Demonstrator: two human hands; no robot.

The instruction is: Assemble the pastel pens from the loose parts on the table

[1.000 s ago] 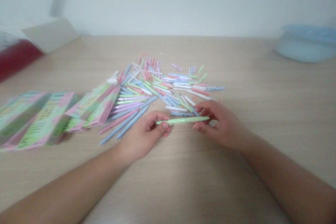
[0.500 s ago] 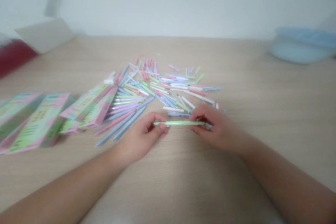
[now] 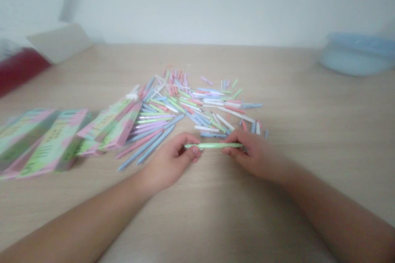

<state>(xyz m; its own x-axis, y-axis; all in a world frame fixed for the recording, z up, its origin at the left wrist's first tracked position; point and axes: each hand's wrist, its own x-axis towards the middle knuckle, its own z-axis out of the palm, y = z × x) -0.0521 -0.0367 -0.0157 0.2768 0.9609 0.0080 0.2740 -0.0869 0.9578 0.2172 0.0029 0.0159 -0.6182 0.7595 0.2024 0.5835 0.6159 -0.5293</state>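
Note:
A light green pen (image 3: 212, 145) lies level between my two hands, just above the wooden table (image 3: 216, 213). My left hand (image 3: 169, 160) pinches its left end with curled fingers. My right hand (image 3: 253, 152) grips the right end, fingers closed round it. Just beyond the hands lies a heap of pastel pen parts (image 3: 191, 104): blue, pink, green, purple and white barrels, refills and caps. Assembled pens (image 3: 151, 137) lie in a row to the left of my left hand.
Pink and green printed boxes (image 3: 61, 135) lie in a row at the left. A red and white box (image 3: 27, 57) stands at the back left. A pale blue lidded container (image 3: 358, 55) sits at the back right by the white wall.
My right hand has slid left along the green pen, closing the gap to my left hand. The pen stays level between both hands.

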